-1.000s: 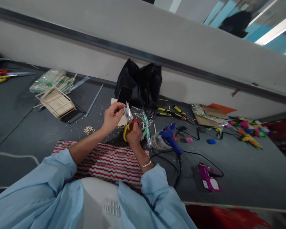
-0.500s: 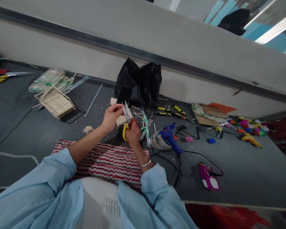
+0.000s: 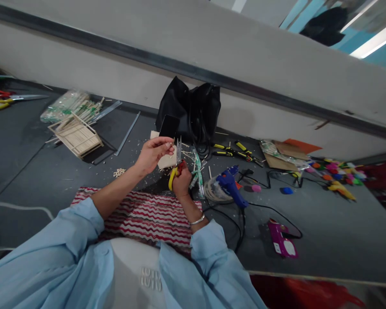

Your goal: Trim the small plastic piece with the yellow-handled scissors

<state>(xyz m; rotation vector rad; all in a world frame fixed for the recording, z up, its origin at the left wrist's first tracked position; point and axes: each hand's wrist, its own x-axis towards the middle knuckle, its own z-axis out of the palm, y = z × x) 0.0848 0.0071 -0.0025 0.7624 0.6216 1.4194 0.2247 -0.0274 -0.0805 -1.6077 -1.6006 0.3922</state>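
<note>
My right hand [image 3: 182,181] grips yellow-and-red-handled scissors [image 3: 175,169] with the blades pointing up, nearly closed. My left hand [image 3: 153,152] is raised just left of the blades, fingertips pinched on something thin and small that I cannot make out. Both hands hover above a red-and-white striped cloth [image 3: 148,216] lying on the grey floor [image 3: 45,171]. A black phone [image 3: 169,126] leans on a black bag [image 3: 193,113] right behind my hands.
A stick-built frame [image 3: 75,137] and bagged sticks [image 3: 66,105] lie far left. A blue glue gun [image 3: 230,184] with cables, pliers [image 3: 233,152], cardboard [image 3: 283,156], colourful pompoms [image 3: 334,171] and a magenta packet [image 3: 281,244] sit to the right. A wall [image 3: 212,51] runs behind.
The scissor blades have swung from tilted left to almost upright and closed. My left hand has risen slightly with its fingers pinched together.
</note>
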